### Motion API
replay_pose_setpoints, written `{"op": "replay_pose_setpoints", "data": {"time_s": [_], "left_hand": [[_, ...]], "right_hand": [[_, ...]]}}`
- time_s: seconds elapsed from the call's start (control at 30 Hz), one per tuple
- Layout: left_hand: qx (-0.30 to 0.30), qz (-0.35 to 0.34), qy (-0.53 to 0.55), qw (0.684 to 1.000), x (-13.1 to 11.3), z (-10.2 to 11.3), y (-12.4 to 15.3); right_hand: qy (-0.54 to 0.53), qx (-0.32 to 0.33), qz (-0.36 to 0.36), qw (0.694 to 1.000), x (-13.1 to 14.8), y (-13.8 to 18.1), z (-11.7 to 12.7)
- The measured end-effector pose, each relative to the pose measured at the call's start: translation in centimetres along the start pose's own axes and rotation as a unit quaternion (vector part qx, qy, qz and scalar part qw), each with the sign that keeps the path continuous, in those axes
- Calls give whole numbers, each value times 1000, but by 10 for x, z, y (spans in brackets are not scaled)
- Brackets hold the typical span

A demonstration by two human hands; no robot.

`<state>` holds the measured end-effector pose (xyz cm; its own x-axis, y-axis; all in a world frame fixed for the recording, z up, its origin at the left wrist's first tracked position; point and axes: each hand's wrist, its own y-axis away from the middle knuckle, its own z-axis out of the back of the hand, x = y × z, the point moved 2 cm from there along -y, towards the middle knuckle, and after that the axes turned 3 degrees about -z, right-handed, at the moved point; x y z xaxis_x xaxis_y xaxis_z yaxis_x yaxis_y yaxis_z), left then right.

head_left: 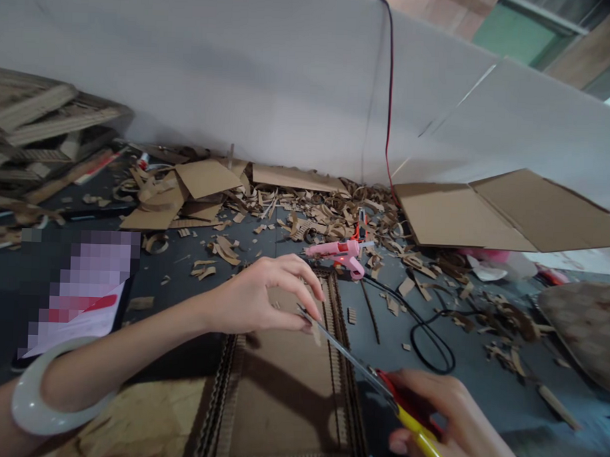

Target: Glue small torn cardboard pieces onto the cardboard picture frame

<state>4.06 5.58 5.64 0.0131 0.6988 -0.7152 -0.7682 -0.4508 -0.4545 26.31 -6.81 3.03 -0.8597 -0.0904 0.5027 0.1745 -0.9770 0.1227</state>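
Observation:
My right hand is wrapped around the red and yellow handles of a pair of scissors. Their blades point up and left, toward the fingertips of my left hand. Between my left thumb and fingers, at the blade tips, is a small tan cardboard piece, partly hidden. Both hands are over a shallow cardboard tray with raised corrugated edges. Just beyond it lies a pink glue gun with a small red light showing. A white bangle circles my left wrist.
Cardboard scraps are heaped along the white wall. A folded cardboard sheet stands at the right. A black cable loops across the dark table. At left are a phone and stacked cardboard strips.

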Motion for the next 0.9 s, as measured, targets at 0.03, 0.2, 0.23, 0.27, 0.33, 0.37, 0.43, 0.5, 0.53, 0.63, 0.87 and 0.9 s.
{"op": "replay_pose_setpoints", "data": {"time_s": [0.03, 0.2, 0.23, 0.27, 0.33, 0.37, 0.43, 0.5, 0.53, 0.63, 0.87, 0.9], "left_hand": [[-3, -1, -4, 1000, 1, 0, 0], [-12, -12, -29, 999, 2, 1, 0], [-15, -14, -38, 999, 1, 2, 0], [-23, -17, -54, 998, 0, 3, 1], [-64, -21, -108, 992, -3, 5, 1], [-94, -26, -143, 985, -6, 6, 1], [-151, -39, -209, 965, -10, 6, 2], [-186, -48, -253, 948, -14, 4, 3], [-196, -50, -266, 942, -15, 3, 3], [-213, -48, -289, 932, -16, -1, 3], [-249, -76, -301, 917, -17, -2, 4], [-253, -81, -304, 915, -18, -2, 5]], "right_hand": [[3, 5, -1, 1000, -1, 0, -1], [-5, 1, -5, 1000, -4, -1, -5], [-17, 2, -3, 1000, -4, -1, -5], [-31, 3, 0, 1000, -5, -2, -6], [-62, 2, 1, 998, -4, -2, -6], [-78, 1, -2, 997, -4, -2, -6], [-114, 5, -16, 993, -4, -1, -8], [-158, 22, -28, 987, -3, -1, -11], [-179, 32, -31, 983, -2, -1, -13], [-213, 50, -27, 975, 1, -3, -18], [-192, 15, 0, 981, 10, -7, -24], [-181, 1, 7, 983, 12, -7, -23]]}}
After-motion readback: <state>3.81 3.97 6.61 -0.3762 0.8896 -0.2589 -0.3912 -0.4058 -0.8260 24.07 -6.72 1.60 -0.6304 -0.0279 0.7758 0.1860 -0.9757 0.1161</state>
